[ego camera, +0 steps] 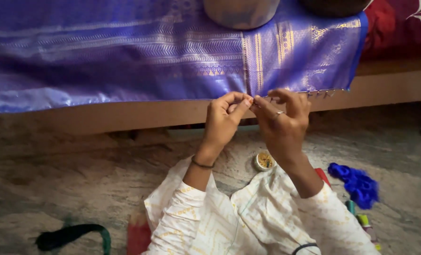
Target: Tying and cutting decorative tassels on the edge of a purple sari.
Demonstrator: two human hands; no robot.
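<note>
A purple silk cloth (125, 52) with gold borders is being draped over a wooden bed edge (390, 87) above a mottled stone floor (54, 179). At the cloth's lower hem, its fringe (321, 92) is being pinched by the left hand (222, 120) and right hand (283, 123), both closed. Below the cloth a small round tin (265, 161) is sitting; right of it, blue thread (357, 184) is lying.

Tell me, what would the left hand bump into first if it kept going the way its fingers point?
Probably the right hand: the left hand points right and up, fingertips nearly touching it. Just behind hangs the purple cloth edge, though depth is unclear.
</note>
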